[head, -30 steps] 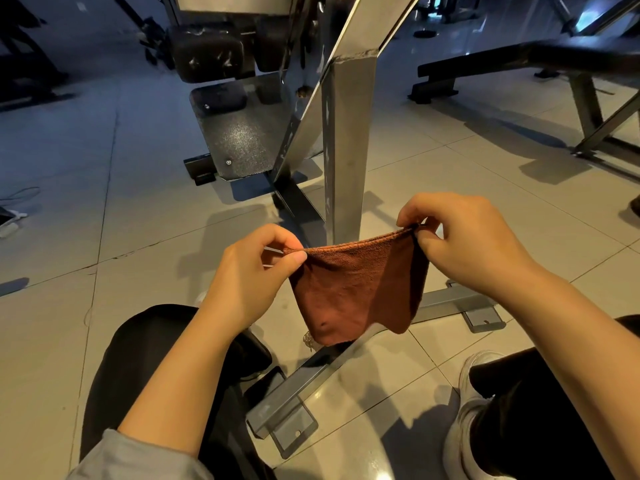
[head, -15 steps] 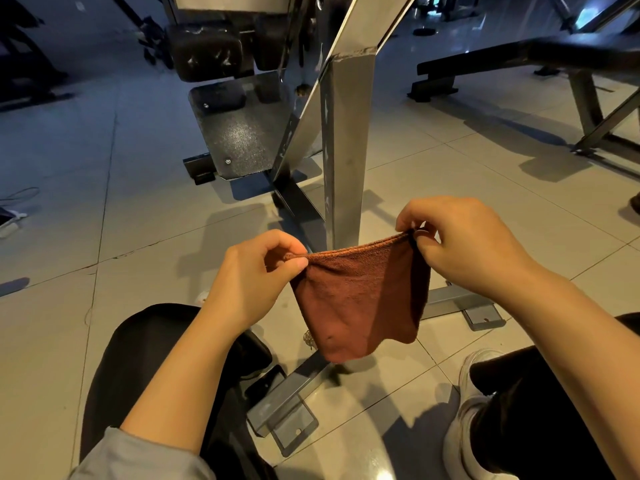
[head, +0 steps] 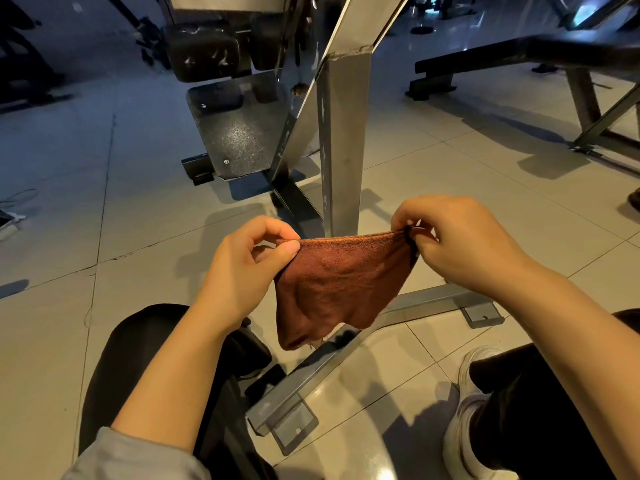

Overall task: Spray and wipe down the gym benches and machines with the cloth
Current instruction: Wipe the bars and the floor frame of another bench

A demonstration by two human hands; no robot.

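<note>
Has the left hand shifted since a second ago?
Yes, slightly: the left hand has moved left, away from the steel upright, stretching the cloth wider.

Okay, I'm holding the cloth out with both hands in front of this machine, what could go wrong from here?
The cloth is held only by pinches at its two top corners, left hand and right hand; either pinch may slip and drop it on the floor. Its lower edge looks frayed and hangs close to the frame bar, where it could snag. No spray bottle is in view, so you may end up wiping dry.

Pale tiled floor [head: 104, 323], white shoe [head: 464, 420], perhaps a cable [head: 17, 197] at far left
</note>
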